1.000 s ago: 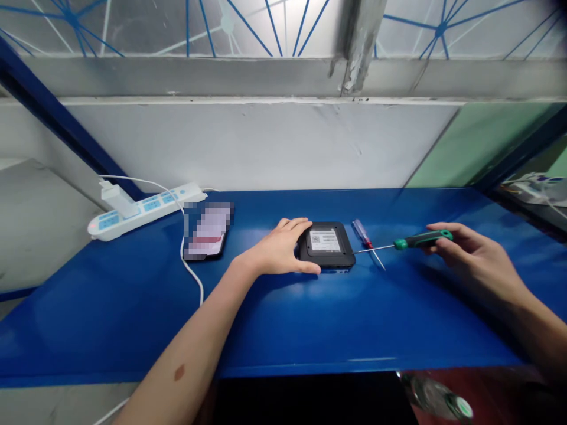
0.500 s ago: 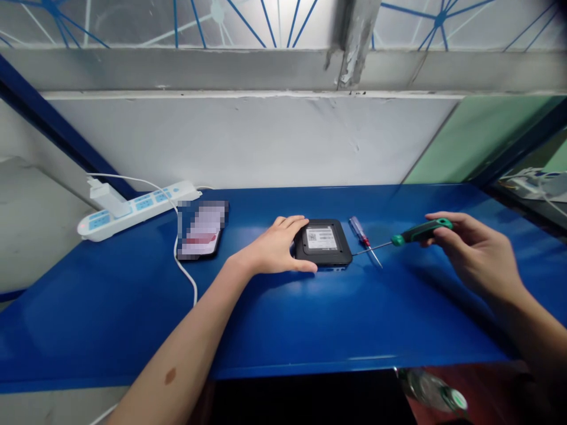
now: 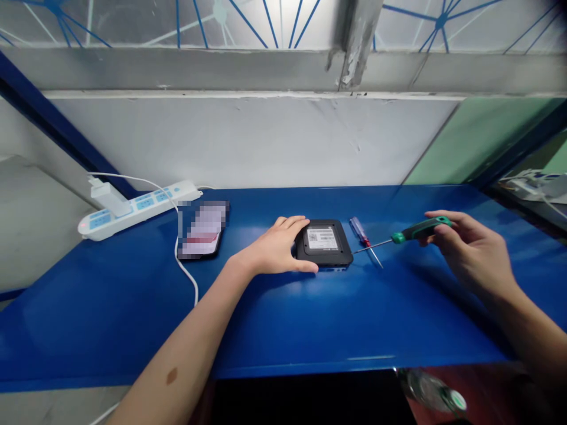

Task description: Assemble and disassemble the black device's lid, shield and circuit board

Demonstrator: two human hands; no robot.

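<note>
A small black box (image 3: 325, 244) with a white label on top lies on the blue table (image 3: 283, 319). My left hand (image 3: 277, 249) cups its left side, thumb along the front edge, fingers at the back corner. My right hand (image 3: 465, 251) grips a green-handled screwdriver (image 3: 414, 231), held nearly level, with its metal tip reaching the box's right edge. A second screwdriver (image 3: 363, 238), blue and red, lies flat on the table just right of the box, under the green one's shaft.
A phone (image 3: 201, 231) lies left of the box, with a white cable (image 3: 183, 268) running off the front edge. A white power strip (image 3: 133, 209) with a plugged charger sits at the back left. A wall stands behind. A plastic bottle (image 3: 436, 392) lies below the table.
My right hand raised the green screwdriver's handle slightly and drew it a little inward. The left hand and the box have stayed put; the view shifted slightly.
</note>
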